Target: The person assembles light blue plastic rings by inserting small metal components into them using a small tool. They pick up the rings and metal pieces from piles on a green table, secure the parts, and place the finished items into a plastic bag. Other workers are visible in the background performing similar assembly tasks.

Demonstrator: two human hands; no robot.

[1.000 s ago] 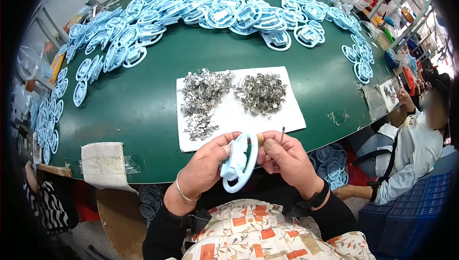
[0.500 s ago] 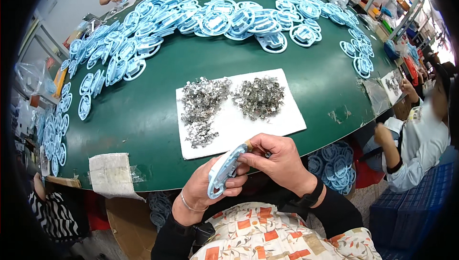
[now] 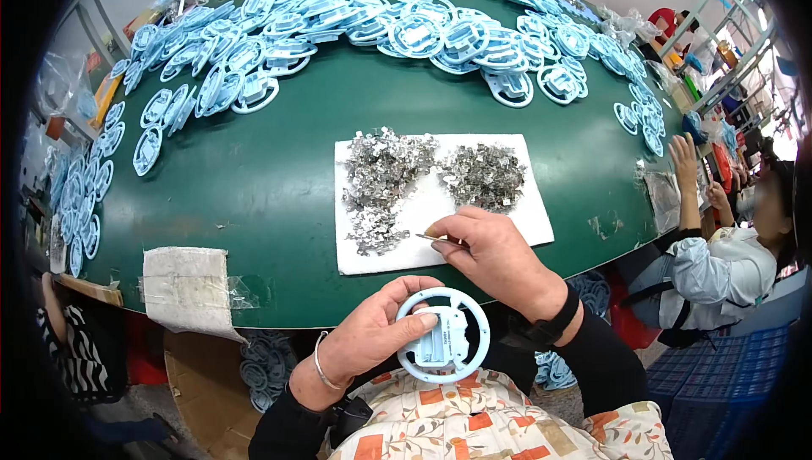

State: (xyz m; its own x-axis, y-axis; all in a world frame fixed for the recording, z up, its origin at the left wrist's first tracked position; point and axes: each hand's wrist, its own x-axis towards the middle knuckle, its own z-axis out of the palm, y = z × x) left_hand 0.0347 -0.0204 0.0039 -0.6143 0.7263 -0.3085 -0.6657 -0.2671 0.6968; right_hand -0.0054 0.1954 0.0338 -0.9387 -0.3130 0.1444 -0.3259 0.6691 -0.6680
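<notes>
My left hand grips a light-blue plastic toy steering wheel by its left side, thumb on the boxy centre. The wheel faces up above my lap, close to the table's front edge. Pinched in my right hand is a thin, pointed tool, its tip directed left over the white foam pad. On that pad lie two heaps of small shiny metal pieces, a long left heap and a rounder right heap. The tool's tip is near the lower end of the left heap.
Many more blue wheels are piled across the far side of the green table. A whitish cloth pad is taped at the front left edge. A co-worker sits at the right, one hand raised; others work across the table.
My left hand has turned the wheel from edge-on to face-up and lowered it. My right hand has left the wheel and moved over the pad's front edge, thin tool showing.
</notes>
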